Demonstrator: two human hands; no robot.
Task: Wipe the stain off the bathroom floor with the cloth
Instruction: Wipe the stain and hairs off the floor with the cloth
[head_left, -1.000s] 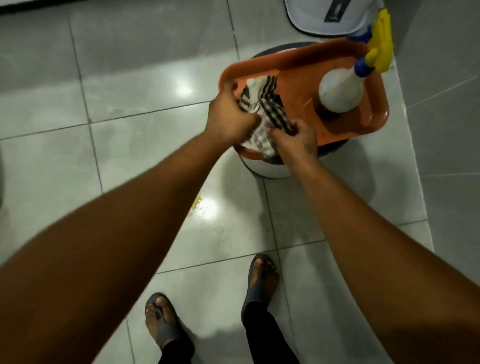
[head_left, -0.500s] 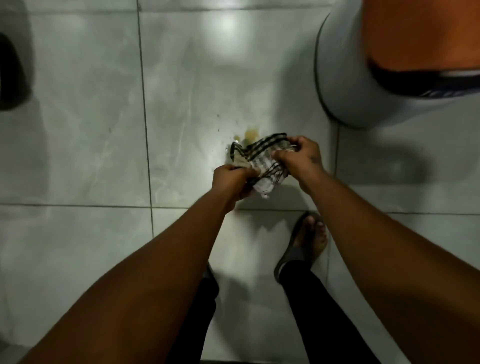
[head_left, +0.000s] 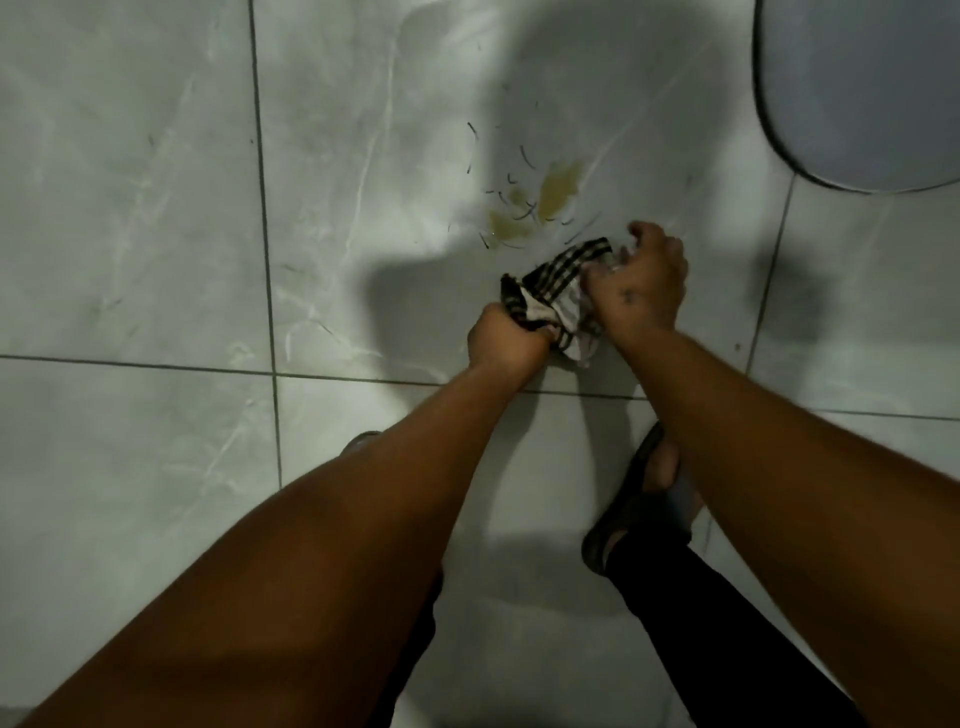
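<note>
Your left hand (head_left: 506, 340) is clenched on the bunched black-and-white checked cloth (head_left: 558, 301) at frame centre; your right hand (head_left: 641, 283) pinches its other end. The yellowish stain (head_left: 545, 200) with stray hairs lies just above, unwiped. Risk: a wadded cloth smears it outward.

We reach both bare forearms forward and down, converging near the middle of the view. Our left hand (head_left: 506, 340) is curled into a tight fist, knuckles toward us, clenched on the near end of the cloth (head_left: 558, 299). Our right hand (head_left: 641, 288) sits just beside it and a little farther out, back of the hand up, pinching the cloth's far end while its outer fingers (head_left: 652, 234) are loosely spread.
</note>
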